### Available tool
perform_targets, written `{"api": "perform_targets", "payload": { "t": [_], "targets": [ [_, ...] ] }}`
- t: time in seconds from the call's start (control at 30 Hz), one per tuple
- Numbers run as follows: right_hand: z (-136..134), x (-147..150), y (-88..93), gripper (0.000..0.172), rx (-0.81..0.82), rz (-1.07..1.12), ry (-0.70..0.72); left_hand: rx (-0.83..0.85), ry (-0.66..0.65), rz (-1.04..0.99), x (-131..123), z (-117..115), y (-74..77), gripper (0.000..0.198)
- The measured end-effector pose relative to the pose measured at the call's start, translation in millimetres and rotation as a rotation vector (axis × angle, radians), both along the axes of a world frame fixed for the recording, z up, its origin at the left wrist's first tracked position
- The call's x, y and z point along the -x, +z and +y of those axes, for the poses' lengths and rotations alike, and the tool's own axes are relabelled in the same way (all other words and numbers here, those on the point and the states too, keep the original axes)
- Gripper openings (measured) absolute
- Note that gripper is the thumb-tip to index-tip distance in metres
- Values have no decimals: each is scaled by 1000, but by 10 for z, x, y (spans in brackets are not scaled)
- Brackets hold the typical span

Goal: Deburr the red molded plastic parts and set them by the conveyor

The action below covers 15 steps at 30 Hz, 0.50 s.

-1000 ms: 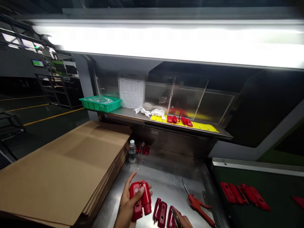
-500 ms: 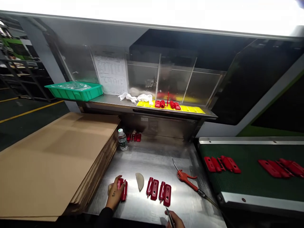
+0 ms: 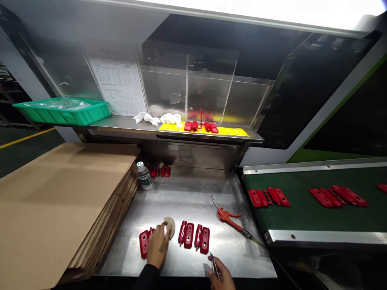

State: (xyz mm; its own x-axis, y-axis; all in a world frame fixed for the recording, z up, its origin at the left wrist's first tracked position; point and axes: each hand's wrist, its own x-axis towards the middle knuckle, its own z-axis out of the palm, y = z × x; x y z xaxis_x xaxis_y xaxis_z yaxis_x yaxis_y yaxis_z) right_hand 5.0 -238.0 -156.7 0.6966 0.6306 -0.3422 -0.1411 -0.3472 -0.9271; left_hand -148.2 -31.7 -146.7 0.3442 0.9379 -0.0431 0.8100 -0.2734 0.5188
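Note:
My left hand (image 3: pixel 158 246) lies flat on the steel table, fingers over a red plastic part (image 3: pixel 144 243) and next to a pale half-round piece (image 3: pixel 171 225). Just to the right of it, two more red plastic parts (image 3: pixel 194 236) lie side by side. At the near edge, my right hand (image 3: pixel 219 276) grips a thin metal tool (image 3: pixel 215 266) that points up and away from me.
A red air blow gun (image 3: pixel 229 218) with its hose lies right of the parts. A green conveyor belt (image 3: pixel 314 213) carries red parts (image 3: pixel 268 197). A stack of flat cardboard (image 3: pixel 57 201) fills the left. A water bottle (image 3: pixel 144 176), a green tray (image 3: pixel 62 111) and white cloths (image 3: pixel 157 119) stand further back.
The view has tilted down and to the right. My left hand has set its red part down flat on the table and now rests over it; my right hand keeps the tool.

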Motion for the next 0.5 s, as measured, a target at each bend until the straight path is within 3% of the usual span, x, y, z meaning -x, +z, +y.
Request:
{"api": "perform_targets", "payload": {
  "t": [0.13, 0.27, 0.37, 0.5],
  "targets": [
    [21, -23, -12, 88, -41, 51, -38, 63, -68, 16, -577, -274, -11, 54],
    [27, -166, 218, 87, -86, 66, -115, 115, -133, -75, -620, -273, 107, 53],
    [101, -272, 641, 70, -172, -15, -93, 148, -243, -180, -381, -164, 473, 43],
    [329, -274, 1366, 67, -317, 0, 185, 263, -524, -393, -48, -119, 1330, 32]
  ]
}}
